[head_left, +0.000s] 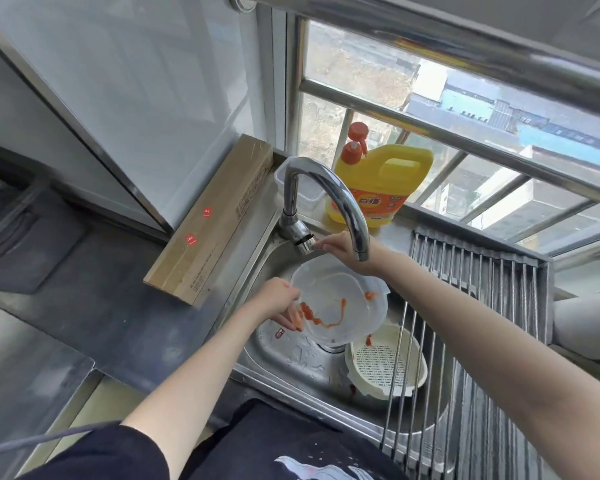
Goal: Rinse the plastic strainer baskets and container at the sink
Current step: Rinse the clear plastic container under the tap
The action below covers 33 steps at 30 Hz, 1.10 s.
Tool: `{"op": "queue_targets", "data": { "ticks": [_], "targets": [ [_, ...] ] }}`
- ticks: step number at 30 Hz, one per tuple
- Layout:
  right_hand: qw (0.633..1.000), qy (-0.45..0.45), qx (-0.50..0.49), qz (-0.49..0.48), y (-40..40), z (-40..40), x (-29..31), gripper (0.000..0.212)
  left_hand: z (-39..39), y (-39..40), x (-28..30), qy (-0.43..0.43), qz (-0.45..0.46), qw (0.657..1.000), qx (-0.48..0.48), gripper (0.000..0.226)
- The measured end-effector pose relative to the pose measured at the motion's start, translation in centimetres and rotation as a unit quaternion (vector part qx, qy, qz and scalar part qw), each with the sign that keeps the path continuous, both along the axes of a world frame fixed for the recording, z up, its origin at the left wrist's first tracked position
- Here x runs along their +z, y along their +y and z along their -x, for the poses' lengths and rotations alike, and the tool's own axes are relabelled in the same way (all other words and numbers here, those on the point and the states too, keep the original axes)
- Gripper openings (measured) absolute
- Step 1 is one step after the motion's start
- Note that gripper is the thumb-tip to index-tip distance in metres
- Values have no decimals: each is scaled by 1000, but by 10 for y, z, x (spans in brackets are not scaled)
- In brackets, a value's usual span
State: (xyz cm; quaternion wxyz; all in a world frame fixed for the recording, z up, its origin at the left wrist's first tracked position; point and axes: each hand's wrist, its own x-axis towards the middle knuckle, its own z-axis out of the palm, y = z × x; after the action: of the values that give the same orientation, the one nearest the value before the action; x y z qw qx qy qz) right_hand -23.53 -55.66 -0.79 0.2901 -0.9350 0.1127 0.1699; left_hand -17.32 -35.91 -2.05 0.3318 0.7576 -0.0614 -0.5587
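Over sink (284, 358), sauce-smeared container (336, 299), strainer basket (385, 367) below

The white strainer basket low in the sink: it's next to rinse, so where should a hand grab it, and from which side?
Probably by its near-left rim, coming from above. The white strainer basket sits open side up in the sink, its right part under the drying rack rods. The clear container, gripped by the left hand, overhangs its far edge.
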Motion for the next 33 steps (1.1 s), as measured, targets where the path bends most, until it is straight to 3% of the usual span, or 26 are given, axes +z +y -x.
{"op": "queue_targets", "data": {
  "ticks": [10, 13, 21, 25, 27, 33],
  "targets": [
    [998, 56, -15, 38, 9, 6, -4, 39, 2, -1, 1, -1, 4, 1000, -19, 17],
    [997, 70, -2, 5, 12, 14, 12, 40, 6, -4, 0, 12, 12, 1000, -7, 13],
    [970, -20, -232, -65, 19, 65, 57, 22, 10, -16, -13, 42, 13, 999, 14, 12],
    [975, 109, -192, 23, 47, 79, 41, 37, 17, -16, -19, 82, 28, 996, 21, 11],
    [970, 133, -197, 51, 61, 81, 27, 44, 22, -16, -23, 91, 38, 995, 26, 13],
    [933, -11, -353, -74, 62, 84, 14, 50, 23, -14, -34, 86, 67, 993, 40, 14]
  ]
}}
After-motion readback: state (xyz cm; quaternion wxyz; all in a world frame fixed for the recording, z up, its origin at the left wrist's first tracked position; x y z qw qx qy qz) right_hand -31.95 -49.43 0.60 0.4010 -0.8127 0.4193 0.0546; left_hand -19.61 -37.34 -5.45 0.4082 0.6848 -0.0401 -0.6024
